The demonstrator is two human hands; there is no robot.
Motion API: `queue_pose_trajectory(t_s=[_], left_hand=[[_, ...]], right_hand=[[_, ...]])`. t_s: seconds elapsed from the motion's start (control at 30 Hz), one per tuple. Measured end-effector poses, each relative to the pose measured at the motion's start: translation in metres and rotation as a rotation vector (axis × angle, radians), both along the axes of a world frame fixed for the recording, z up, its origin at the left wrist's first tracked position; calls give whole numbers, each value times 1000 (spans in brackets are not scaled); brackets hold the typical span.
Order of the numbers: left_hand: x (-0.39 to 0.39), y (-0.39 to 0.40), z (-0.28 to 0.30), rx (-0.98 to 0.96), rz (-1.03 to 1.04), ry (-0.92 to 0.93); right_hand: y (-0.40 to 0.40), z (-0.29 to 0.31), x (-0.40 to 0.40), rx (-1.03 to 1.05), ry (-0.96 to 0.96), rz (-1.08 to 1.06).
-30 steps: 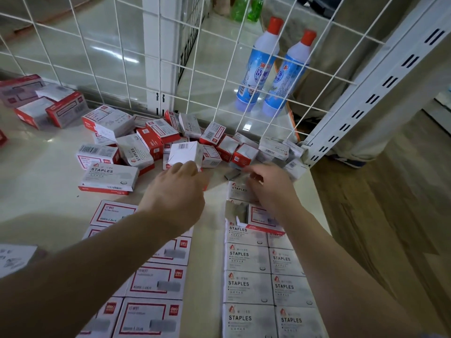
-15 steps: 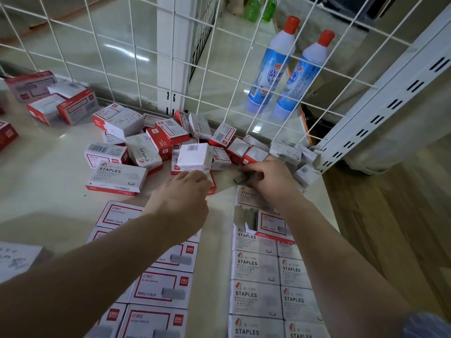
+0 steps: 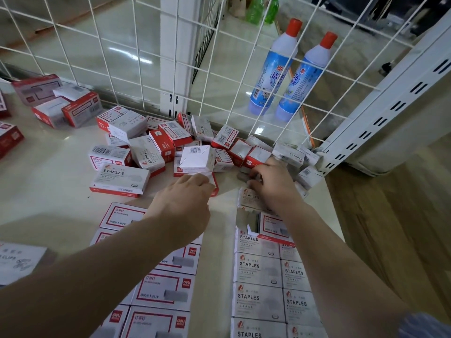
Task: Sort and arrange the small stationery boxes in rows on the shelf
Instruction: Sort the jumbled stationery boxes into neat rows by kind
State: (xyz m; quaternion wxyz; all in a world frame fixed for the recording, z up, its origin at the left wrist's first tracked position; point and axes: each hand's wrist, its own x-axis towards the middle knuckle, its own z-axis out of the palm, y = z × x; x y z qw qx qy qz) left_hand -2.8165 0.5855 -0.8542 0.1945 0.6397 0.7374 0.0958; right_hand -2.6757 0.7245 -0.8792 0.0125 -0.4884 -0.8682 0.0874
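Small staple boxes lie in a loose pile (image 3: 156,145) at the back of the shelf (image 3: 48,191). Red-framed boxes (image 3: 161,289) form rows at the near left, and grey STAPLES boxes (image 3: 256,267) form two rows at the near right. My left hand (image 3: 185,203) is curled at the lower edge of a tilted white barcode box (image 3: 195,159) and grips it from below. My right hand (image 3: 271,184) pinches a dark grey staple strip (image 3: 244,175) lying loose in front of the pile. A torn-open box (image 3: 247,219) sits at the head of the right rows.
A white wire grid (image 3: 219,81) closes the back of the shelf, with two blue bottles (image 3: 273,69) behind it. Larger red boxes (image 3: 73,108) stand at the back left. A white slotted upright (image 3: 390,106) marks the right corner, beyond which the shelf drops to wooden floor (image 3: 390,228).
My right hand has reached a little further forward onto the grey staple strip. My left hand stays at the white barcode box.
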Motion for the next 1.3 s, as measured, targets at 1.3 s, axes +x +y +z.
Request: queue_pose_trajectory(t_s=[1.3], left_hand=[[6, -5, 3, 4, -11, 39]], right_hand=[[-11, 7, 18, 154, 128, 49]])
